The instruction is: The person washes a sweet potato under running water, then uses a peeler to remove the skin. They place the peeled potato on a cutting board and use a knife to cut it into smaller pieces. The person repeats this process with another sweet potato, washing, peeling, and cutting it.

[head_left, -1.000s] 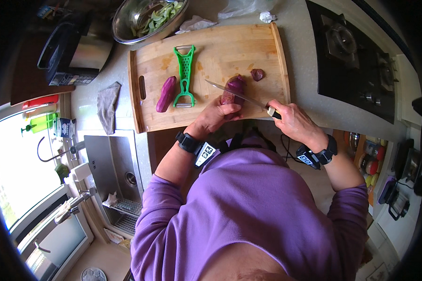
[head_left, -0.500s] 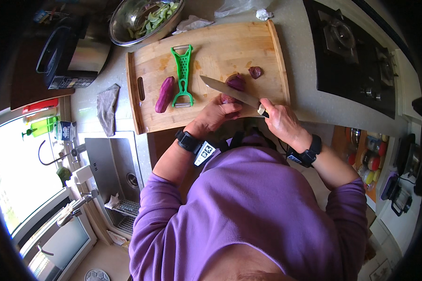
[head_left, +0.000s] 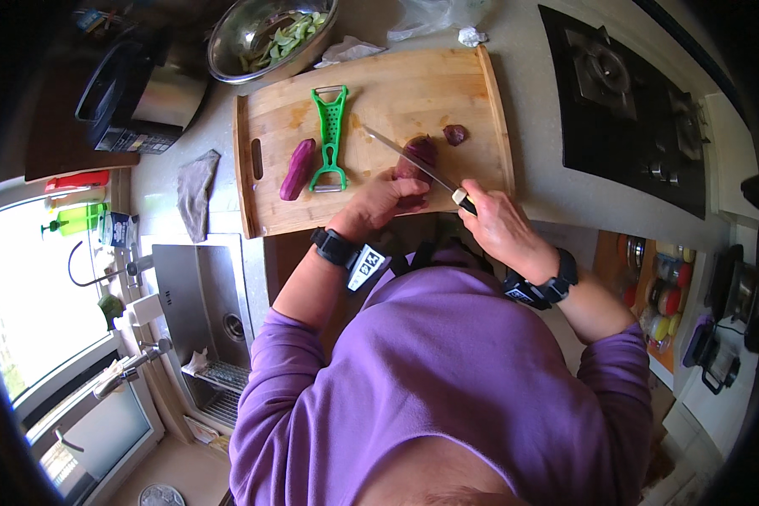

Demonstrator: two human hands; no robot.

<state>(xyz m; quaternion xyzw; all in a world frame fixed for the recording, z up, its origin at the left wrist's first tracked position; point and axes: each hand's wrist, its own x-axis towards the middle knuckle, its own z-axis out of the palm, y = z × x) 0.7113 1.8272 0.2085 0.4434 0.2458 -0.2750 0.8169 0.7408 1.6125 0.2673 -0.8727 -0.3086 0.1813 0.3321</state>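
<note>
My left hand (head_left: 378, 201) is closed around the near part of a dark purple sweet potato (head_left: 422, 150) on the wooden cutting board (head_left: 388, 74). Gripped by its handle in my right hand (head_left: 499, 223), a kitchen knife (head_left: 399, 152) lies across the sweet potato, its tip pointing far left. How deep the blade sits cannot be made out. Just beyond, to the right, lies a small cut-off sweet potato end (head_left: 455, 134). On the board's left part rest a peeled, brighter purple sweet potato (head_left: 298, 170) and a green peeler (head_left: 331, 135) with a blade at each end.
A steel bowl (head_left: 228, 63) of green vegetable pieces stands beyond the board. At left are a grey cloth (head_left: 196, 194), a sink (head_left: 173, 278) and a dark appliance (head_left: 156, 93). A gas hob (head_left: 620, 126) is at right. Crumpled plastic (head_left: 434, 18) lies at the back.
The knife has turned from showing its broad side to a thinner profile, and its handle has come slightly nearer and left. My left hand keeps its hold on the sweet potato.
</note>
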